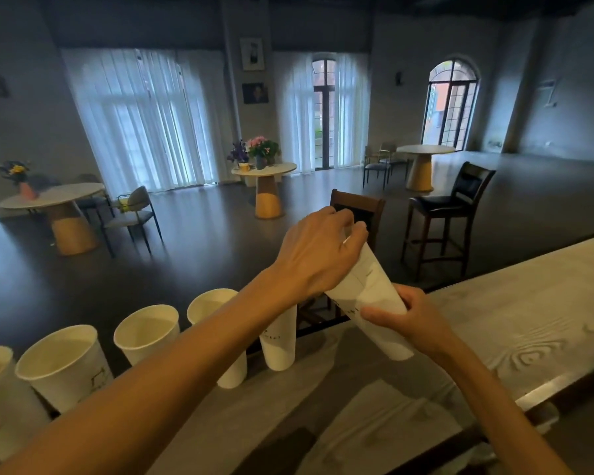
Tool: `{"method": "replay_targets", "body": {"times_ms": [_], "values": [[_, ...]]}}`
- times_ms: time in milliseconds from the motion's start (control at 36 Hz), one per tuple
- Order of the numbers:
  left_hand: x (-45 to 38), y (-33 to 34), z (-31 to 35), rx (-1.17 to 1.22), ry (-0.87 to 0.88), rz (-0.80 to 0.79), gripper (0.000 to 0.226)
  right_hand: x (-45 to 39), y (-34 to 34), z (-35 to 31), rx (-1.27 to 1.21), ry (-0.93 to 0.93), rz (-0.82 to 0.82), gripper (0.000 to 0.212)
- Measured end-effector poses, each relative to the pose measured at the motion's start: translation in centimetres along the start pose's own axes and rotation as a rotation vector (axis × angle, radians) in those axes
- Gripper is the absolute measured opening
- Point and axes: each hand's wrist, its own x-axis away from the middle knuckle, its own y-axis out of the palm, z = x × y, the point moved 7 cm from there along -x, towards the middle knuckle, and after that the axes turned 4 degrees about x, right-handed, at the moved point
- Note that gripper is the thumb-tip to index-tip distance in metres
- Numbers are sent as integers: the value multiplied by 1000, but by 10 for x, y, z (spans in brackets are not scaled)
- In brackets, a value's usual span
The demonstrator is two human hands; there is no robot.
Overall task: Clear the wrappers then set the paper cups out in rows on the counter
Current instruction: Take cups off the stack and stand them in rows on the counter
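The right hand (408, 320) curls round the lower part of a tilted stack of white paper cups (371, 296) above the pale wood-grain counter (528, 320). The left hand (318, 255) pinches the stack's top rim. Farther left, white paper cups (66, 365) stand upright in a row along the counter's edge.

cup stack (371, 296): dark print marks on side, too small to read
standing cup (279, 341): small dark marks, illegible
cup at left (70, 366): dark line print, no letters made out
wall frames (252, 53): pics only, no txt readable
verdict: nothing legible anywhere
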Motion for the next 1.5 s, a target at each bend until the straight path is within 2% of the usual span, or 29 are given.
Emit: {"method": "replay_targets", "body": {"times_ms": [56, 111, 167, 222, 306, 389, 500, 583, 667, 750, 889, 1028, 1250, 1500], "values": [[1, 2, 1, 16, 77, -74, 46, 0, -4, 10, -6, 29, -17, 59], [6, 5, 7, -25, 235, -165, 51, 2, -9, 20, -19, 63, -53, 72], [10, 8, 7, -41, 307, -228, 56, 5, -9, 29, -45, 106, -126, 87], [11, 9, 4, -11, 299, -221, 59, 7, -8, 32, -50, 126, -173, 87], [8, 9, 0, 30, 251, -168, 57, 4, -6, 26, 6, 104, -154, 70], [5, 11, -6, 15, 191, -151, 51, -1, -11, 21, 103, 21, -63, 64], [-12, -1, -30, -2, -4, -114, 37, -4, -23, 42, 359, -36, 132, 77], [-28, -35, -36, -91, -46, 25, 50, -2, -32, 68, 474, -18, 286, 70], [-39, -64, -31, -174, -57, 123, 53, 6, -46, 97, 365, 138, 518, 66], [-45, -54, -25, -244, -43, 13, 53, 6, -48, 122, 228, 261, 612, 73], [-37, 17, -32, -369, 18, -244, 61, -12, -31, 135, 142, 255, 515, 81], [-25, 72, -55, -438, 14, -436, 72, -30, -15, 133, 197, 219, 400, 89], [-14, 102, -81, -454, -4, -542, 79, -47, -4, 142, 289, 233, 291, 98], [-13, 104, -89, -477, -18, -564, 84, -56, 7, 152, 341, 260, 168, 89]]}}
